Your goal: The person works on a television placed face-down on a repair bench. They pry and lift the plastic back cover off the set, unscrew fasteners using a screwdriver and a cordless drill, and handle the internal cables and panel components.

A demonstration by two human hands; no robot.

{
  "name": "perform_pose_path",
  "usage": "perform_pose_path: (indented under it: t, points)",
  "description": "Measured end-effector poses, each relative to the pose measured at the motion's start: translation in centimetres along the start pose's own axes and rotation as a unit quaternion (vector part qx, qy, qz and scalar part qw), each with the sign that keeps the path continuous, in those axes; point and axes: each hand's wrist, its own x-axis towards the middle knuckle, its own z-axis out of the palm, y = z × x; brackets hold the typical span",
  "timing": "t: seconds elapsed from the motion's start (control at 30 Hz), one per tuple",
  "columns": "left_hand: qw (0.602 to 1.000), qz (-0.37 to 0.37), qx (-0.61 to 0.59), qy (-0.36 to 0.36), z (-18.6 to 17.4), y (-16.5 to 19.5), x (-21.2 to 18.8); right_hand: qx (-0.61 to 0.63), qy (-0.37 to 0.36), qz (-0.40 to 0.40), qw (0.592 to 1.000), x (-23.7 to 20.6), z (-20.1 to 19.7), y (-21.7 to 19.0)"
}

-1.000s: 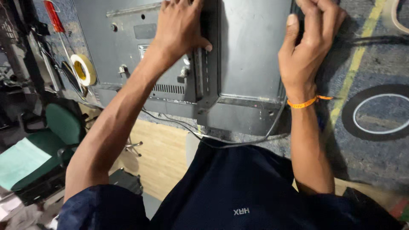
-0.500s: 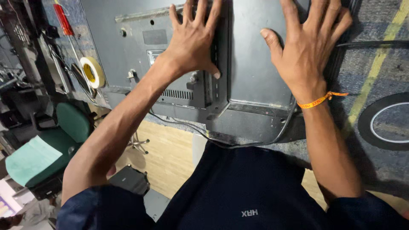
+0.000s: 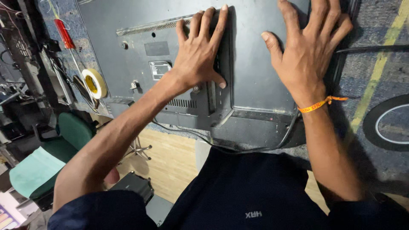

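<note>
A flat-screen television (image 3: pixel 255 72) lies face down on a carpeted bench, its dark grey back panel up. My left hand (image 3: pixel 200 53) rests flat on the raised middle section of the back, fingers spread, thumb near a vent. My right hand (image 3: pixel 309 47) lies flat on the panel's right part, fingers apart, with an orange thread band (image 3: pixel 319 104) at the wrist. Neither hand holds anything. A thin cable (image 3: pixel 238 147) runs along the television's near edge.
A roll of yellowish tape (image 3: pixel 94 83) and a red-handled tool (image 3: pixel 64 33) lie left of the television. A green chair (image 3: pixel 72 130) with a pale green cloth (image 3: pixel 32 170) stands on the wooden floor below. The blue carpet (image 3: pixel 383 85) has yellow and white markings.
Both hands went from gripping the television's far edge to lying flat with fingers spread on its back. The view has moved closer.
</note>
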Motion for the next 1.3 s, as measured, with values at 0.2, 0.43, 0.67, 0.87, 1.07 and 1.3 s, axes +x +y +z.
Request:
perform_pose_path:
  t: [0.2,0.43,0.67,0.87,1.07,1.3]
  points:
    - [1.0,0.011,-0.015,-0.016,-0.7,-1.3,1.0,0.013,0.019,-0.019,1.0,0.3,-0.5,0.1]
    - [0.998,-0.061,0.007,-0.014,-0.1,-0.3,1.4,-0.001,0.01,0.0,1.0,0.5,0.0,-0.4]
    - [1.0,-0.027,-0.014,-0.002,-0.9,-1.1,1.7,-0.001,0.006,0.005,1.0,0.8,-0.1,-0.7]
    - [0.994,0.029,-0.08,0.069,-0.1,-2.5,1.4,0.016,0.019,-0.06,0.998,1.2,1.3,-2.7]
    - [0.979,0.027,-0.119,0.163,2.3,-3.5,1.8,0.102,-0.04,-0.119,0.987,5.6,3.6,-4.9]
    - [0.927,0.046,-0.242,0.283,2.8,-3.7,0.8,0.096,-0.059,-0.157,0.981,4.7,1.6,-6.7]
